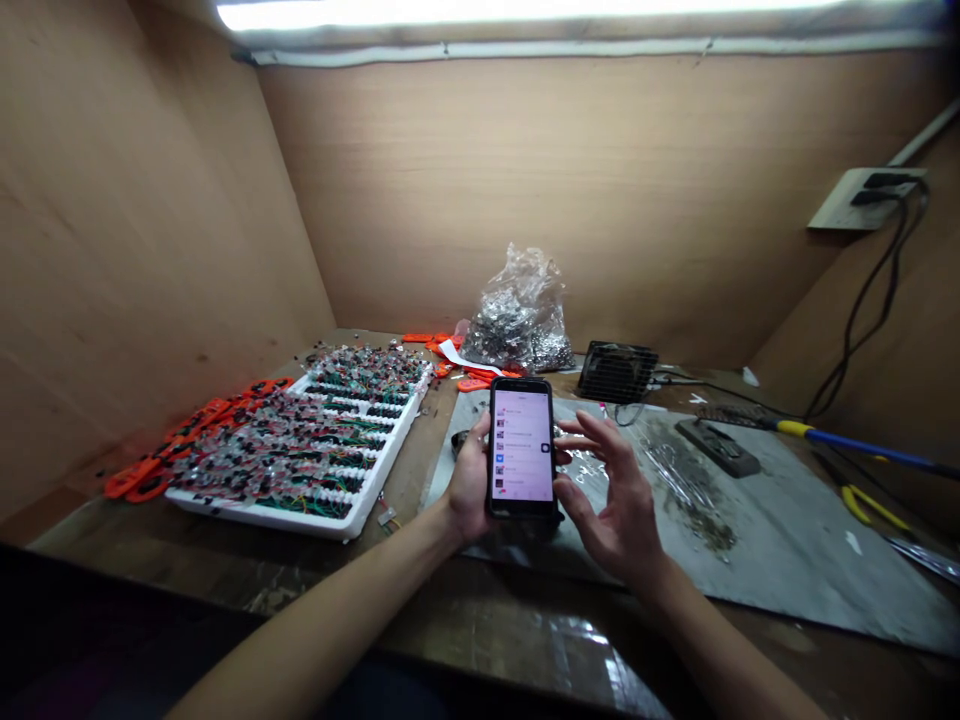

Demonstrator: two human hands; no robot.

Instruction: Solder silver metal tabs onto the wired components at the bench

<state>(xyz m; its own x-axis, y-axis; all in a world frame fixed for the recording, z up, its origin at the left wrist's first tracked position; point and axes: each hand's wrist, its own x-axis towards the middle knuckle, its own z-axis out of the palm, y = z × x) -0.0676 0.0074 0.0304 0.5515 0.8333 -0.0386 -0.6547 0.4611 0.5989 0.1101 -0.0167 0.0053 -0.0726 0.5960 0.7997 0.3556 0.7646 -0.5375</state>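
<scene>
A smartphone (522, 450) in a dark case is held upright over the front of the workbench, its lit screen showing a list of entries. My left hand (469, 482) is wrapped round the phone's left side and lower part. Just right of the phone, my right hand (611, 500) has its fingers apart and holds nothing; whether a fingertip touches the phone's edge I cannot tell. Under both hands lies a grey mat (795, 560), with thin metal pieces (679, 475) scattered on it.
To the left stands a white foam tray (360, 515) packed with small wired parts, orange pieces (202, 425) beside it. Behind are a clear bag of metal bits (517, 315) and a small black fan (618, 371). On the right lie a blue-handled soldering iron (862, 443) and yellow-handled tool (862, 505).
</scene>
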